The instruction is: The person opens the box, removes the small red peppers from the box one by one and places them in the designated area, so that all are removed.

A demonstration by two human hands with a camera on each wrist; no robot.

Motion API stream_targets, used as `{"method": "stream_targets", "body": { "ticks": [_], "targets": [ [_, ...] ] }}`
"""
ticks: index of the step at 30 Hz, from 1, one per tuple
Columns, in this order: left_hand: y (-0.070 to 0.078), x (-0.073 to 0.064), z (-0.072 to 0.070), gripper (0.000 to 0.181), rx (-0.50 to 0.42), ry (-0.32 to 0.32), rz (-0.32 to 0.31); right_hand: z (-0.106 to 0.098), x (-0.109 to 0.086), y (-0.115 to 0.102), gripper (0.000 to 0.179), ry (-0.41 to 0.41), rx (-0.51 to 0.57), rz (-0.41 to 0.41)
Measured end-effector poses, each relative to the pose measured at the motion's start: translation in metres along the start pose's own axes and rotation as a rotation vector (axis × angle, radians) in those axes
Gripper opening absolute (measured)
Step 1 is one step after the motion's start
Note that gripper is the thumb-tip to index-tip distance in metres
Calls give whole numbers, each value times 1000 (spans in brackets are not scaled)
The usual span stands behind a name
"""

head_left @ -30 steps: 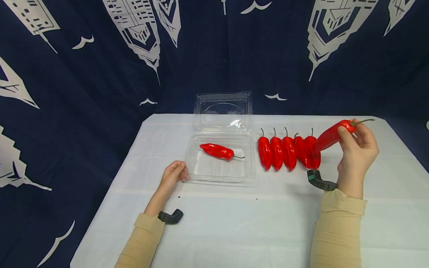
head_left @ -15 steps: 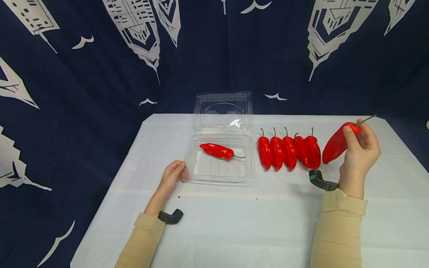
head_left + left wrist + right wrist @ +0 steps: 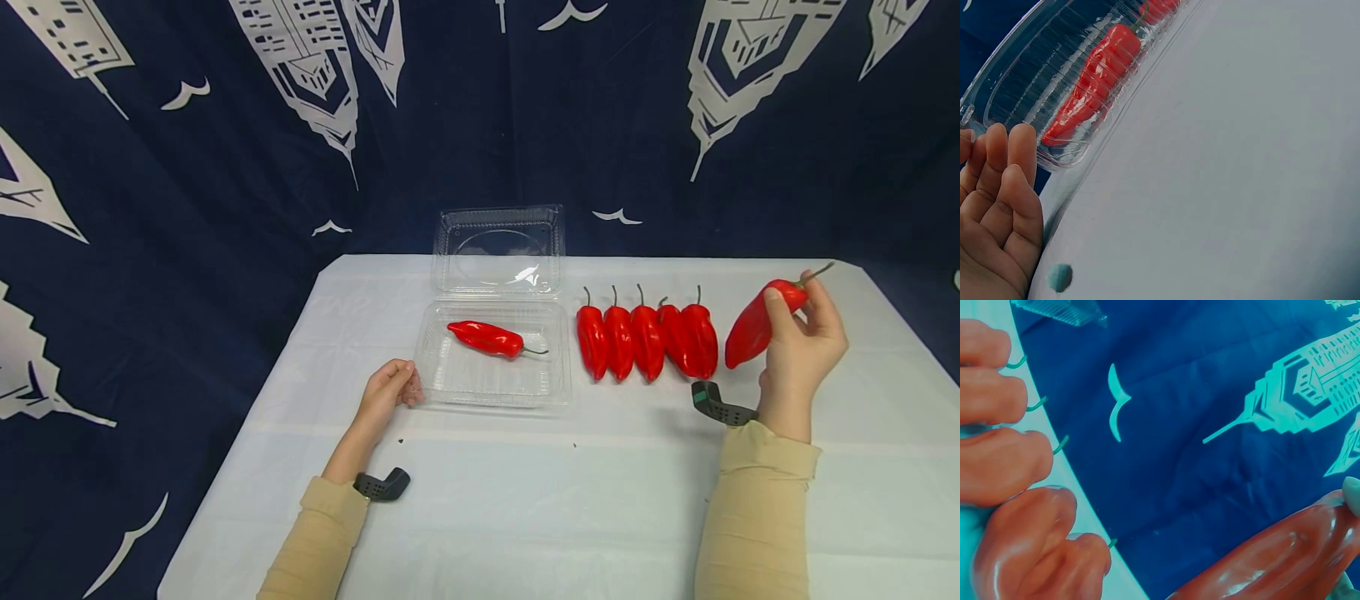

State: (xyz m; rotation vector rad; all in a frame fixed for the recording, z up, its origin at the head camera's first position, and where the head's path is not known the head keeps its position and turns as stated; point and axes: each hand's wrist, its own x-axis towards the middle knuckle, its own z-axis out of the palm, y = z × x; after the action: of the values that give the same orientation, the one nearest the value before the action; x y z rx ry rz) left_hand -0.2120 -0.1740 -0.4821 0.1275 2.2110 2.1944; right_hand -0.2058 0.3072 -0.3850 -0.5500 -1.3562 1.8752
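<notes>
In the head view, my right hand pinches a red chili pepper near its stem end. The pepper hangs tilted, tip down, just right of a row of several similar red peppers. To the left, a clear plastic clamshell container lies with its lid raised. One red pepper rests crosswise inside, its stem toward the right. My left hand has curled fingers and pinches the container's near left edge. The right wrist view catches the held pepper at the lower right.
A white-covered table carries everything, its back edge against a dark blue curtain with white building prints. Tiny dark specks lie on the cloth in front of the container. Each wrist wears a black camera mount.
My right hand has drawn the pepper rightward, apart from the row, and its tip now points more steeply down. The left hand and container have stayed put.
</notes>
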Motion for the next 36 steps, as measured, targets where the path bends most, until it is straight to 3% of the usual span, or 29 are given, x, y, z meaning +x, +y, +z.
{"method": "stream_targets", "body": {
  "ticks": [17, 36],
  "targets": [
    [-1, 1, 0, 22, 9, 7, -5, -7, 10, 9, 59, 62, -88, 193],
    [0, 0, 0, 24, 13, 1, 3, -9, 13, 36, 53, 29, -144, 116]
  ]
}}
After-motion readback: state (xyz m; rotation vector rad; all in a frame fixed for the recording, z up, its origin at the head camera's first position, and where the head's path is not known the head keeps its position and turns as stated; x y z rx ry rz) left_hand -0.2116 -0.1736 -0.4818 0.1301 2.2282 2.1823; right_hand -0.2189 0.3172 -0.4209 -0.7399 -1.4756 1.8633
